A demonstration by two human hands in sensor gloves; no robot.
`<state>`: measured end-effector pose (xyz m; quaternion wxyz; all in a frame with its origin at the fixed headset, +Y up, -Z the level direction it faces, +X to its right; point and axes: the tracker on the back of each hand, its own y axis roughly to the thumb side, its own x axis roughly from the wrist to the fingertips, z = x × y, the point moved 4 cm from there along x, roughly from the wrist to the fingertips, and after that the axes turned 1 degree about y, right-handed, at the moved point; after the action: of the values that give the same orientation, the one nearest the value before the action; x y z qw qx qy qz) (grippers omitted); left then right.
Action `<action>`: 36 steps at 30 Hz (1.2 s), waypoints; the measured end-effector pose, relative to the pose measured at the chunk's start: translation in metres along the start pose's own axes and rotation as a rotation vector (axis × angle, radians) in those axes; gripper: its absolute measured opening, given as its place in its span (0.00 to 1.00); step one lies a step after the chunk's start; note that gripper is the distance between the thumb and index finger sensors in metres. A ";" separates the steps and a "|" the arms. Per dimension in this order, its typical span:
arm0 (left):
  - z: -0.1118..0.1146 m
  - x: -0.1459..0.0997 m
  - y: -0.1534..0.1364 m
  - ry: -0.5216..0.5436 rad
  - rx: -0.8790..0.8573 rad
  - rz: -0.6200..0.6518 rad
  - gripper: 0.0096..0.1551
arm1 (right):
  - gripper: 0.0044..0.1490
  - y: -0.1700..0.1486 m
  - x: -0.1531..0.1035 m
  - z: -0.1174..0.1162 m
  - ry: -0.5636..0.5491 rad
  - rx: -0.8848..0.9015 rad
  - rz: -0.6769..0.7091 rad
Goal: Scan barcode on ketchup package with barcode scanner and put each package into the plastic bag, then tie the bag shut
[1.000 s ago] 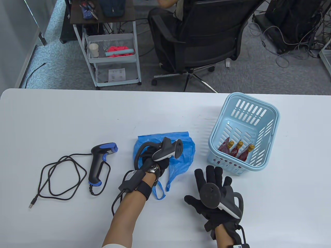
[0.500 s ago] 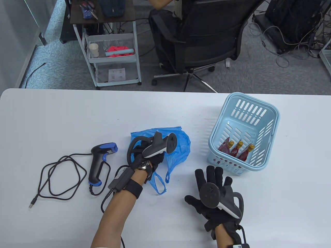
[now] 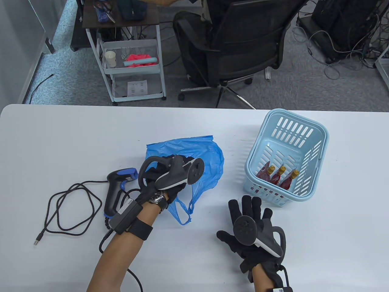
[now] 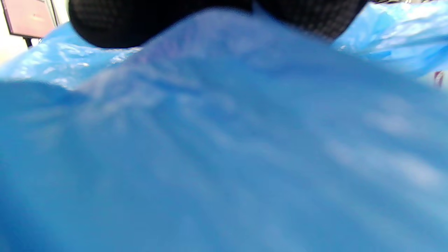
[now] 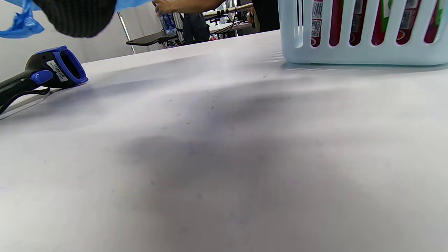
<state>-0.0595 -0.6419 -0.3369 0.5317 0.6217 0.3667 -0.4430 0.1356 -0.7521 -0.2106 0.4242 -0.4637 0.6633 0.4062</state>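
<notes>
Scanner just left of left hand gripping blue bag, handle toward person; right hand flat, empty.

Even, bright overhead light is filling the table view, and the white desk is reflecting it softly without harsh glare. Only faint shadows are lying beside the basket and under the right hand. That view is staying sharp across its width. In the left wrist view the bag is pressing so close that it is blurring into a blue haze, with pale sheen streaking across it and the dark fingers out of focus. In the right wrist view a broad soft shadow is spreading over the near desk, which is smearing into blur.
</notes>
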 end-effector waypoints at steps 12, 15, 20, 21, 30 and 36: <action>-0.026 -0.049 0.022 0.080 0.076 0.111 0.19 | 0.62 -0.001 -0.001 0.001 -0.003 -0.003 -0.005; -0.026 -0.062 0.032 0.082 0.107 0.146 0.19 | 0.62 -0.001 -0.002 0.001 -0.003 0.000 -0.003; -0.018 -0.082 0.047 0.071 0.153 0.195 0.19 | 0.62 -0.002 -0.003 0.001 -0.005 0.003 -0.004; -0.014 -0.086 0.049 0.066 0.156 0.198 0.19 | 0.62 -0.002 -0.003 0.001 -0.004 0.003 -0.005; 0.033 -0.101 0.057 -0.032 0.163 0.205 0.19 | 0.62 -0.005 -0.004 0.001 0.001 0.013 -0.012; 0.069 -0.107 0.068 -0.083 0.131 0.237 0.19 | 0.61 -0.005 -0.005 0.002 -0.005 0.012 -0.013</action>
<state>-0.0441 -0.7196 -0.2162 0.5533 0.6752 0.2389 -0.4253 0.1420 -0.7501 -0.2070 0.4312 -0.4644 0.6616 0.4007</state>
